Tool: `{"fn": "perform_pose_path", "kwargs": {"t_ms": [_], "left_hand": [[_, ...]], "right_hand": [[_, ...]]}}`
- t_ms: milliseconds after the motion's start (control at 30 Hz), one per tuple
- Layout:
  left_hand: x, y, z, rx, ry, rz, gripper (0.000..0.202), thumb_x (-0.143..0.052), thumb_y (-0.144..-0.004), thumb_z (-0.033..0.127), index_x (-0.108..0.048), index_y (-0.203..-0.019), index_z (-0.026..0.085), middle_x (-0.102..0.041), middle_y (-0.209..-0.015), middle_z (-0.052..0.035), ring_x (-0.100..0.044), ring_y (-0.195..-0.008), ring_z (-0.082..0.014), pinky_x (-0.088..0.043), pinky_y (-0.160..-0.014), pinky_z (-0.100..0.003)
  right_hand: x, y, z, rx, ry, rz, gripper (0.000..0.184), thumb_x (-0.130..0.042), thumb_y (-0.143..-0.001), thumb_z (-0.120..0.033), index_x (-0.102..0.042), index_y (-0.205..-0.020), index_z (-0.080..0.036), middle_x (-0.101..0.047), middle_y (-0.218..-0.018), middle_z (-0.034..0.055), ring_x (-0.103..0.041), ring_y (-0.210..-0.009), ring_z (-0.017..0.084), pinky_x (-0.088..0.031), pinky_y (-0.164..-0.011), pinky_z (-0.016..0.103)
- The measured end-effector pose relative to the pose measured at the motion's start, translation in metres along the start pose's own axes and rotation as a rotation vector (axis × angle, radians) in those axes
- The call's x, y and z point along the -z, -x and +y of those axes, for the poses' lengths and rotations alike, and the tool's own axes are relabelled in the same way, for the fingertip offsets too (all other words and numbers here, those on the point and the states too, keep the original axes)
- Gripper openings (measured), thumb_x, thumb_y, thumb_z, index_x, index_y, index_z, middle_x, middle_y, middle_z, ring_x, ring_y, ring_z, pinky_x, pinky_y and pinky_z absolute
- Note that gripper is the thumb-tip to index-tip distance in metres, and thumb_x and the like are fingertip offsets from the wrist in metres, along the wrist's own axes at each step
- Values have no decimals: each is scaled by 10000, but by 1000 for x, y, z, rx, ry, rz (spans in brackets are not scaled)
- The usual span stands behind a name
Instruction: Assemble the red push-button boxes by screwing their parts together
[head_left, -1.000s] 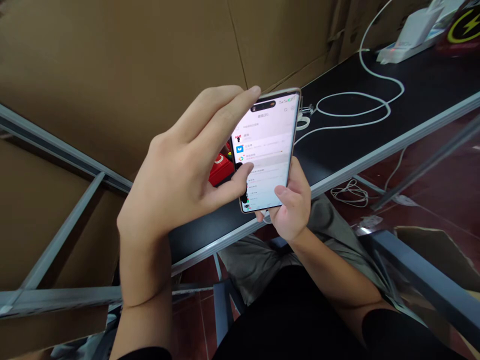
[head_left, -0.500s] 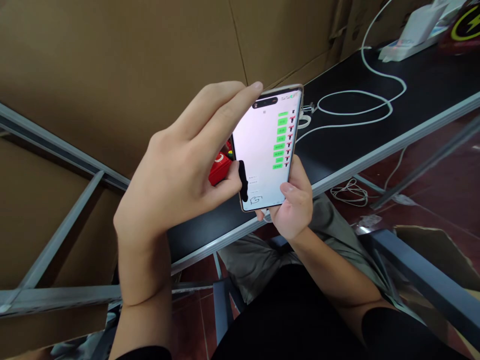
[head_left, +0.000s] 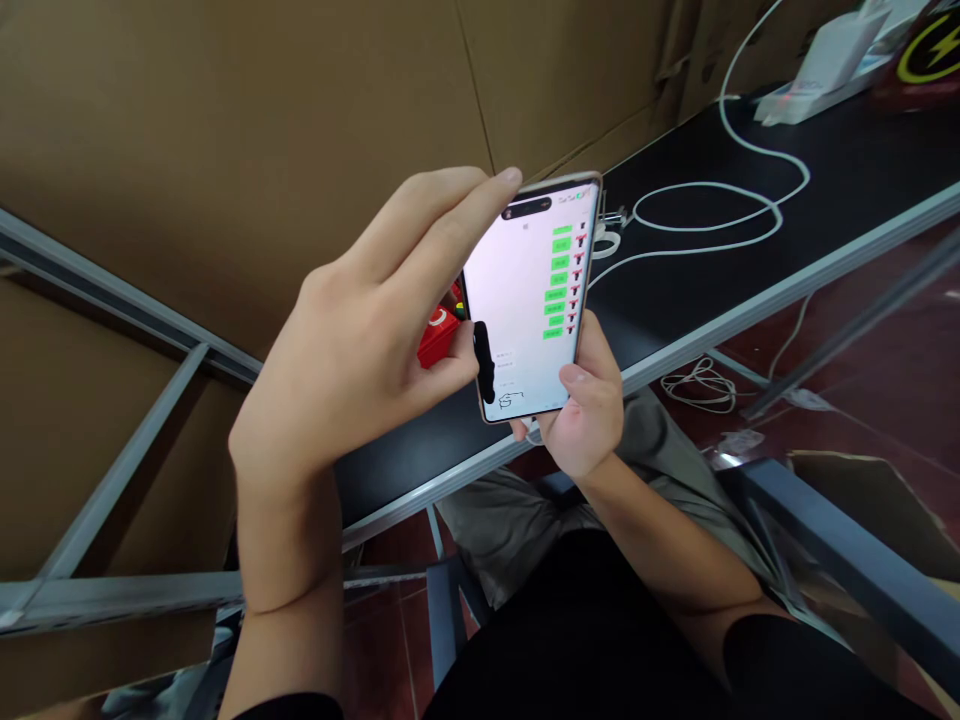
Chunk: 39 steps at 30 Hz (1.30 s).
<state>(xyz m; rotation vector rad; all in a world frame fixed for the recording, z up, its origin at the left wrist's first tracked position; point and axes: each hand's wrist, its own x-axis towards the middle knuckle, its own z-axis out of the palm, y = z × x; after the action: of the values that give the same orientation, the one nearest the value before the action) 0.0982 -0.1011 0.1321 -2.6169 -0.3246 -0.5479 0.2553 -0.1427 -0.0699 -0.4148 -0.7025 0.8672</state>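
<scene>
A smartphone point(head_left: 525, 300) with a lit screen tilts above the desk edge. On the screen, several green message bubbles run down the right side, and a dark patch lies along the lower left edge. My right hand point(head_left: 589, 410) grips the phone's lower right corner, thumb on the front and fingers partly hidden behind. My left hand point(head_left: 360, 310) is open beside the phone's left edge. Its fingers reach to the upper left corner and its thumb tip is by the dark patch; I cannot tell whether they touch. A red item point(head_left: 437, 336) shows partly between thumb and fingers, behind the hand.
A black desk point(head_left: 697, 250) with a metal edge stands in front of me. On it lie a white cable point(head_left: 757, 208) and a power strip point(head_left: 787, 105) with a white charger point(head_left: 840, 50). Cardboard point(head_left: 262, 120) rises behind. Another cable point(head_left: 701, 385) is coiled lower right.
The phone and both hands have shifted very slightly left in view. My grip and the screen content look the same.
</scene>
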Motion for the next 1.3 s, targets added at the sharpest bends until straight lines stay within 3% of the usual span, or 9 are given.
{"fn": "perform_pose_path", "kwargs": {"t_ms": [167,367,600,733,900,1033,1133,1200,1300], "left_hand": [[0,0,1,12,-20,-2,696,-553,-1304,238,-430,-1962,429,-662,-1876,-14,-829,-1649,-325,-852,-1192,-482],[0,0,1,9,-36,1,667,-560,-1303,229,-451,-1943,386,-670,-1878,-4,-838,-1618,-285,-841,-1179,-446],[-5,0,-4,-42,6,50,748,-549,-1229,156,-493,-1945,365,-708,-1881,-65,-857,-1567,-308,-841,-1152,-444],[-5,0,-6,-73,13,45,779,-541,-1217,162,-468,-1970,346,-696,-1890,-77,-899,-1441,-292,-847,-1097,-447],[0,0,-4,-22,20,12,799,-543,-1219,126,-477,-1972,386,-690,-1903,-66,-918,-1349,-263,-816,-1158,-435],[-3,2,-4,8,65,30,877,-516,-1185,191,-342,-2023,377,-713,-1864,-55,-927,-1309,-230,-812,-1106,-395],[-7,4,-3,85,136,47,924,-528,-1167,216,-251,-2038,350,-714,-1867,-58,-903,-1442,-253,-814,-1115,-411],[-7,4,-2,96,164,67,902,-548,-1181,261,-255,-2027,368,-700,-1886,-56,-893,-1492,-279,-824,-1096,-435],[-5,2,-1,87,118,29,847,-604,-1181,257,-349,-1976,401,-705,-1892,-63,-926,-1421,-284,-819,-1113,-442]], "right_hand": [[-4,0,-1,-16,-14,45,571,-887,-917,-655,-694,-1338,-320,-845,-1032,44,-913,-837,362,-637,-486,414],[-1,1,-2,-27,13,46,577,-845,-944,-687,-713,-1363,-311,-854,-1074,69,-864,-742,303,-365,-348,291],[2,0,-4,-38,42,37,564,-853,-947,-698,-705,-1342,-324,-825,-1044,51,-792,-632,259,-386,-329,300],[2,0,-4,-62,72,31,581,-844,-942,-706,-674,-1352,-332,-836,-1070,65,-842,-733,307,-458,-376,327],[1,0,-5,-67,80,-11,613,-909,-903,-668,-648,-1345,-333,-864,-1105,73,-758,-644,264,-514,-407,367],[0,0,-6,-28,44,24,594,-930,-895,-682,-665,-1295,-331,-828,-1042,71,-823,-728,309,-444,-368,328],[2,0,-6,-30,36,52,507,-885,-948,-702,-684,-1215,-319,-752,-939,45,-806,-689,289,-372,-348,294],[2,0,-6,-37,69,54,482,-878,-965,-685,-685,-1211,-318,-753,-930,42,-797,-673,283,-400,-362,305],[2,-1,-6,-33,75,39,560,-918,-917,-658,-672,-1305,-336,-829,-1023,63,-870,-794,348,-573,-447,393]]}}
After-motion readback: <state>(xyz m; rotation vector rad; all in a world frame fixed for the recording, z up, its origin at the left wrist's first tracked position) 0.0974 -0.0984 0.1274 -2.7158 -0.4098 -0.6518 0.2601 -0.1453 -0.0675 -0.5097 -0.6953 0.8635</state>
